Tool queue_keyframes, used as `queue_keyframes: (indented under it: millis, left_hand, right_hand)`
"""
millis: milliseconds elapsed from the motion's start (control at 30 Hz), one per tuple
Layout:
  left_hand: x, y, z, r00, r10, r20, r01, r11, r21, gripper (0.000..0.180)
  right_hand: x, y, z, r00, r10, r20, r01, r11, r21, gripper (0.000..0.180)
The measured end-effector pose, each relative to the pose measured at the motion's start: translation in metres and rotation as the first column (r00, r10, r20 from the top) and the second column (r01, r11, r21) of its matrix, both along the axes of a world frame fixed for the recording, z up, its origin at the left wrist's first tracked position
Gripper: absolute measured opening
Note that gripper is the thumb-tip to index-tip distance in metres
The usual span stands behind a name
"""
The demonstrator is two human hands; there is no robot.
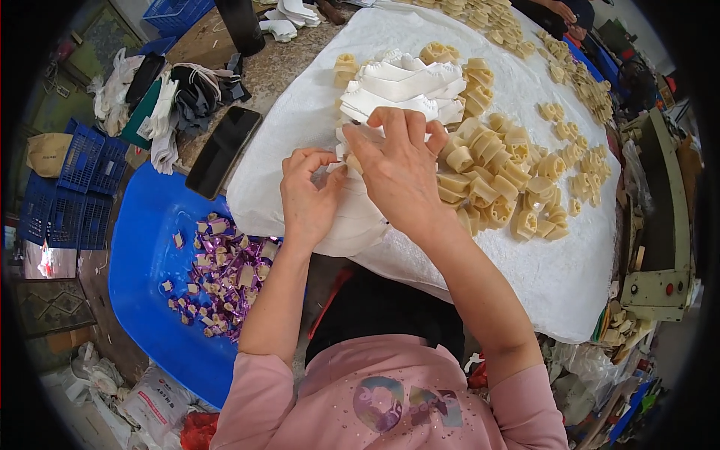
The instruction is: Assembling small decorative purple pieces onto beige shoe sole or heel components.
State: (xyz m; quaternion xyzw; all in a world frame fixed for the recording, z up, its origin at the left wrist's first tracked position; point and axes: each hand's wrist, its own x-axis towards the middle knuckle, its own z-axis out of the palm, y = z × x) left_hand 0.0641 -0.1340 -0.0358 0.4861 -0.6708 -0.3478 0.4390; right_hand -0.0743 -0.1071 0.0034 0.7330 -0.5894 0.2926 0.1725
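Low over the near edge of a white-covered table, my left hand (307, 196) pinches the edge of a small white paper piece (337, 163) between thumb and fingers. Close against it is my right hand (401, 169), its fingers bent and closed. What its fingertips hold is mostly hidden, though a bit of cream colour shows between the hands. Just beyond my fingers lies a fanned stack of white paper pieces (409, 84). To the right of my right hand, a heap of cream-coloured, rolled, ring-like pieces (499, 169) spreads over the cloth.
A blue tub (142, 277) at left holds pieces with purple foil (225, 274). A black phone (223, 151), gloves (161, 124) and a dark cup (240, 26) sit on the tabletop at upper left. Another person's hands (566, 16) show at the far right.
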Motion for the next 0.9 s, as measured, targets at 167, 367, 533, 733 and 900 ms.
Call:
queue_keyframes:
  millis: [167, 367, 533, 733, 900]
  left_hand:
    - [0.000, 0.002, -0.002, 0.999, 0.012, -0.033, -0.012, 1.000, 0.001, 0.015]
    - [0.000, 0.004, 0.001, 1.000, 0.021, 0.005, -0.021, 0.999, -0.048, 0.014]
    - [-0.003, 0.002, 0.004, 0.997, 0.029, 0.072, -0.021, 0.994, -0.105, 0.013]
    - [-0.001, 0.003, -0.004, 0.986, 0.068, 0.149, -0.054, 0.994, -0.094, 0.009]
    - [-0.005, 0.001, -0.001, 0.955, 0.152, 0.254, -0.084, 0.962, -0.260, 0.012]
  right_hand:
    - [-0.001, -0.003, 0.004, 0.998, 0.064, -0.025, -0.064, 0.998, 0.003, 0.019]
    - [-0.001, 0.004, 0.006, 0.987, 0.142, 0.069, -0.143, 0.990, 0.009, 0.012]
    - [-0.014, 0.007, -0.009, 0.954, 0.170, 0.247, -0.172, 0.985, -0.015, 0.018]
    - [-0.030, 0.009, 0.006, 0.827, 0.195, 0.528, -0.162, 0.981, -0.109, 0.024]
    - [-0.057, 0.031, 0.028, 0.111, 0.379, 0.919, -0.169, 0.918, -0.358, 0.007]
